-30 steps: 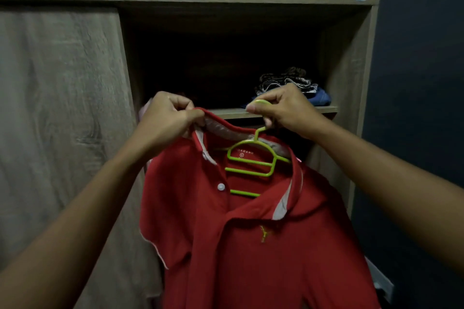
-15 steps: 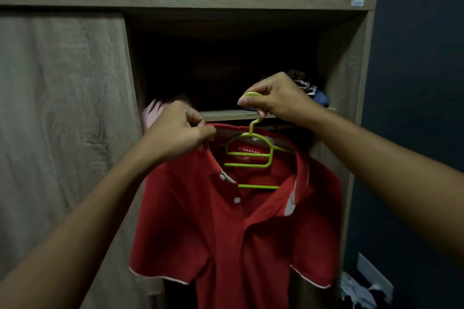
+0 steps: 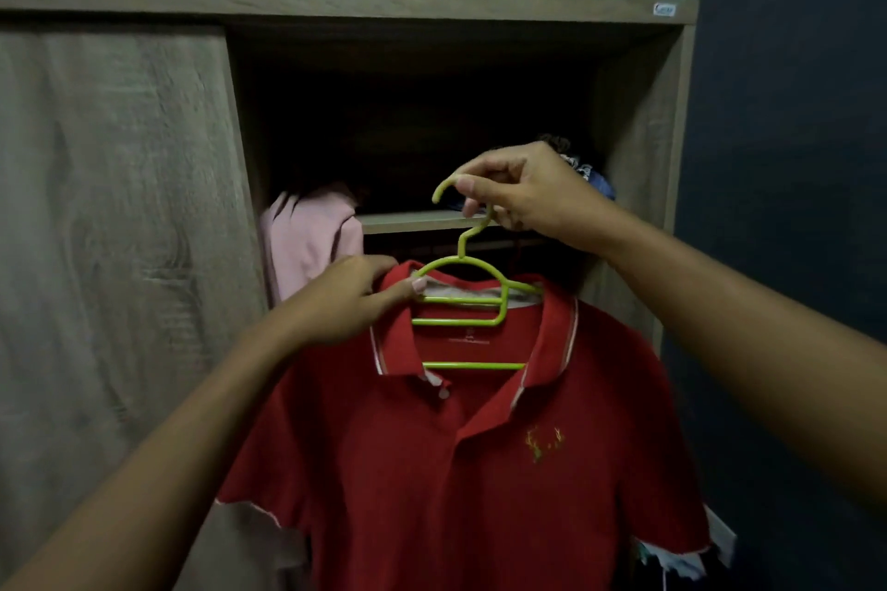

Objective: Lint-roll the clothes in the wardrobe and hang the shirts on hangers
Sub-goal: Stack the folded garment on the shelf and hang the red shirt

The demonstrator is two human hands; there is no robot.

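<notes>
From head height: the right hand (image 3: 523,192) pinches the hook of the green hanger (image 3: 473,366), holding it up in front of the open wardrobe (image 3: 336,10), just before the shelf (image 3: 413,221). The left hand (image 3: 350,298) grips the red shirt (image 3: 456,470) at the collar, right where the hanger's arm runs in. The shirt hangs in mid-air, between the person and the wardrobe.

Here's the worry. That is a thin fingertip hold on the hook, so the hanger could swivel or tip. If the near shoulder isn't seated when the left hand lets go, I'd expect the shirt to slide off that side. It's dark under the shelf, and I can't make out a rail clearly, so the hook could miss. A pink garment (image 3: 312,240) crowds the left.

The hook's tip curls left. The hanger's bars run side to side, nearly level. The shirt hangs lengthwise down, collar up, front facing the person.
</notes>
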